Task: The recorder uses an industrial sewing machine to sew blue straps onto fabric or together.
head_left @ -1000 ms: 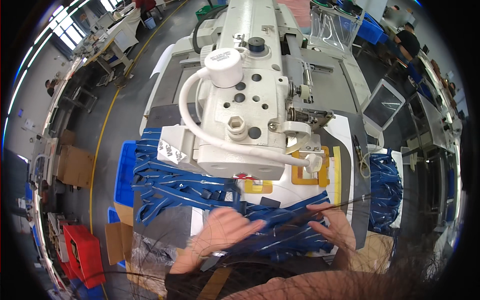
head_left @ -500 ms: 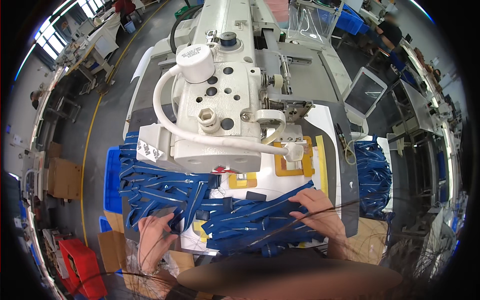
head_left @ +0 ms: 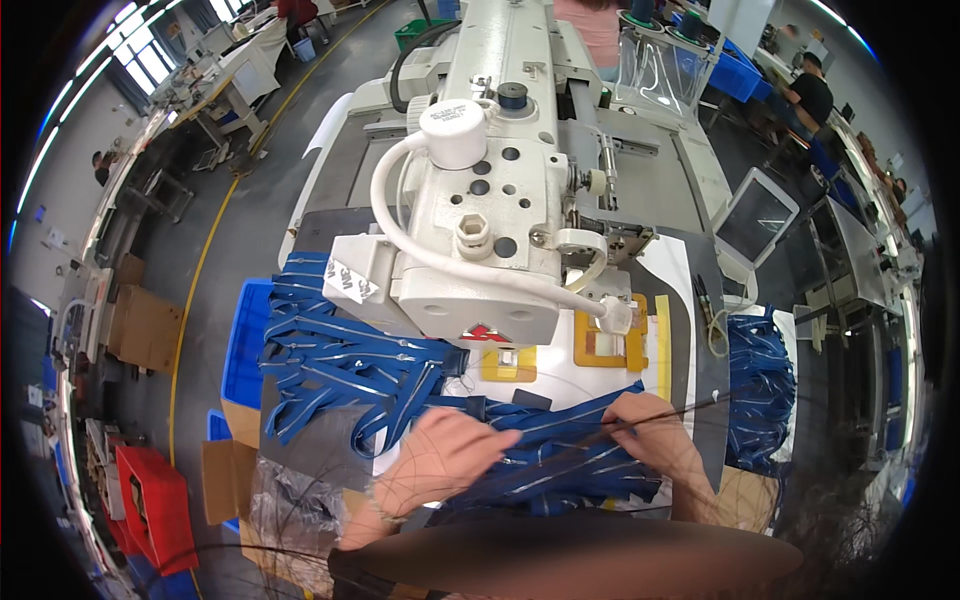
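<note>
Blue straps [head_left: 560, 450] lie in a loose bunch on the table, right under both hands and between them. They are long, thin and flat, with a pale line down the middle of each one.

From the head camera, looking down, the left hand [head_left: 445, 455] rests flat on the near end of the bunch, fingers spread a little and pressing down. The right hand [head_left: 655, 425] sits on the far end, fingers curled over the straps. It seems to pinch one, but I cannot tell for sure.

Just past the hands stands a big white sewing machine [head_left: 480, 230]. Under it lie yellow frames [head_left: 605, 340] on a white sheet. To the left of the left hand a large heap of blue straps [head_left: 340, 365] spills over a blue bin [head_left: 245, 335]. To the right of the right hand another pile of blue straps [head_left: 760, 385] hangs at the table edge. Beyond it a small screen [head_left: 755, 215] leans back.

I think these straps are light and floppy. They bend and tangle easily, and they could slide over each other. It looks best to take one near its end, pinched flat between thumb and finger, so the others stay put.
</note>
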